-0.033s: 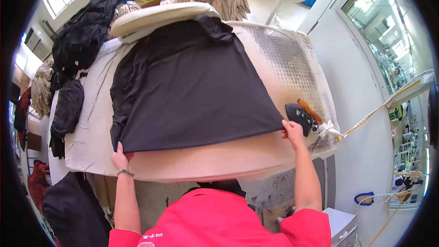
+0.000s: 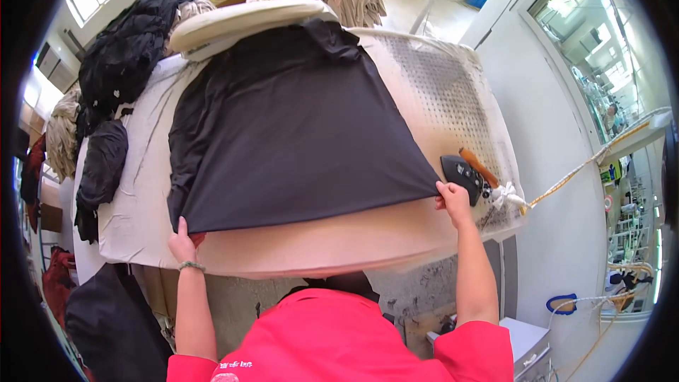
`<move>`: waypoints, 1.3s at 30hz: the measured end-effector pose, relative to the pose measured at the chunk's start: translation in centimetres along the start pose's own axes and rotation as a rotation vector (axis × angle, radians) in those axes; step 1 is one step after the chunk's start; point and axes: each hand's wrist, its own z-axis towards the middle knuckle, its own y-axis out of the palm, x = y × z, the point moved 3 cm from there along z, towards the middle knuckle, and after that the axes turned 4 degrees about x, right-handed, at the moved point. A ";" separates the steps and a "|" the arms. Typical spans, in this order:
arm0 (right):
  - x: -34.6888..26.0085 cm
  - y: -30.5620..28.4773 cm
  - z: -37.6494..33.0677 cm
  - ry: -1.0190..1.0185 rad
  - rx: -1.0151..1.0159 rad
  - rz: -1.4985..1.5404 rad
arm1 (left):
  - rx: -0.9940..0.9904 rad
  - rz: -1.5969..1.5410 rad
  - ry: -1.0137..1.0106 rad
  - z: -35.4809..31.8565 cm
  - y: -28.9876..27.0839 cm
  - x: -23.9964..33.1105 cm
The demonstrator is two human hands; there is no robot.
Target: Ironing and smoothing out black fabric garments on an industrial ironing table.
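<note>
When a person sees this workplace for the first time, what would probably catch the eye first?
Probably the large black garment, spread across the pale padded ironing table in the middle, its two near corners held by the left hand and the right hand. Next might come the bright red shirt at the bottom edge, and the brown-handled black iron on the table's right side, just beyond the right hand.
</note>
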 end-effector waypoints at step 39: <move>3.7 1.0 -9.9 -0.315 -0.102 -0.210 | -0.917 0.822 1.341 -39.6 34.3 6.6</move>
